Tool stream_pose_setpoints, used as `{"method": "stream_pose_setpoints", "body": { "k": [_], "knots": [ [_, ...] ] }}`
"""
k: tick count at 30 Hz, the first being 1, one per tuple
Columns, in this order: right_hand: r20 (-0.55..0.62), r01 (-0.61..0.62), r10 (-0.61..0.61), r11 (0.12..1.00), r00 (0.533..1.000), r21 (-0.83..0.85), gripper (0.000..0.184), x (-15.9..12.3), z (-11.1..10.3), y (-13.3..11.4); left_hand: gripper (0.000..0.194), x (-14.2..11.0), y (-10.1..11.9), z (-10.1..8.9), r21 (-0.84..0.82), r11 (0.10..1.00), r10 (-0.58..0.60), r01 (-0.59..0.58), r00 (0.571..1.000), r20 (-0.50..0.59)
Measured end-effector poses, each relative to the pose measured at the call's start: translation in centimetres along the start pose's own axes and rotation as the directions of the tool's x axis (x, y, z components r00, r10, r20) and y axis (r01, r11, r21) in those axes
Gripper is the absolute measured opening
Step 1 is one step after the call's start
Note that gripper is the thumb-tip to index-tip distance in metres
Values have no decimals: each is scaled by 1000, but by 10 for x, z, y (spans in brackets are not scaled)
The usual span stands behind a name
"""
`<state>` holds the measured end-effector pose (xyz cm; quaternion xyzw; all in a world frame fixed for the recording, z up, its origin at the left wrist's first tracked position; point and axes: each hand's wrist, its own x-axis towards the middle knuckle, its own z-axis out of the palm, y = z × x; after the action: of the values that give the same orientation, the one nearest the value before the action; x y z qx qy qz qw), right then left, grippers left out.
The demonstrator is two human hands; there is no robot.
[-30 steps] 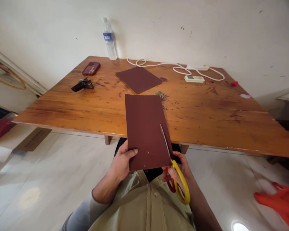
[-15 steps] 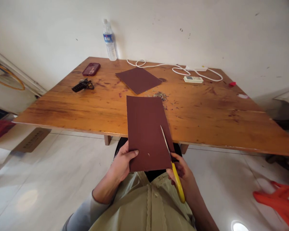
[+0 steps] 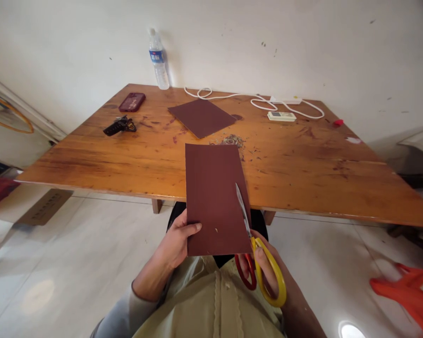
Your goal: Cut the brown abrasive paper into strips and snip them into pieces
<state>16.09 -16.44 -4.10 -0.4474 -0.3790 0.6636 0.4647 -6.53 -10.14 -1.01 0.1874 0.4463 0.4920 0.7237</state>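
Wooden table (image 3: 303,173) bearing bottle (image 3: 159,63), phone (image 3: 131,102), keys (image 3: 120,125)

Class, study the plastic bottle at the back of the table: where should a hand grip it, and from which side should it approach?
I'd grip the bottle around its blue label, thumb and fingers on opposite sides, coming from the front. It stands upright with a tall, rounded body, and the wall close behind leaves little room there.

The maroon sheet (image 3: 215,197) hides most fingers of the left hand (image 3: 176,240).
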Motion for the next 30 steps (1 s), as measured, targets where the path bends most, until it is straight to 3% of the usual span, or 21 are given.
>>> {"method": "stream_pose_setpoints", "body": {
  "k": [5,8,13,18,26,30],
  "knots": [
    [-100,-58,54,998,994,-38,66,-1,3,-4,48,-3,0,0,-20,1000,-10,11,1000,29],
    [-131,-27,14,995,991,-94,63,2,4,-6,45,-4,-2,0,-1,1000,-25,25,998,52],
    [-110,73,-95,979,989,-190,64,10,2,-8,46,-8,-8,1,45,999,-33,32,999,39],
    [-77,97,-127,943,989,-320,73,16,3,-17,49,-10,-10,2,68,997,-43,41,998,35],
    [-157,82,-111,980,981,-180,66,18,-5,10,44,-15,-12,0,31,998,-62,60,996,61],
    [-115,41,-59,988,992,-151,69,17,-2,3,42,-17,-12,1,32,998,-53,51,997,50]
  ]
}}
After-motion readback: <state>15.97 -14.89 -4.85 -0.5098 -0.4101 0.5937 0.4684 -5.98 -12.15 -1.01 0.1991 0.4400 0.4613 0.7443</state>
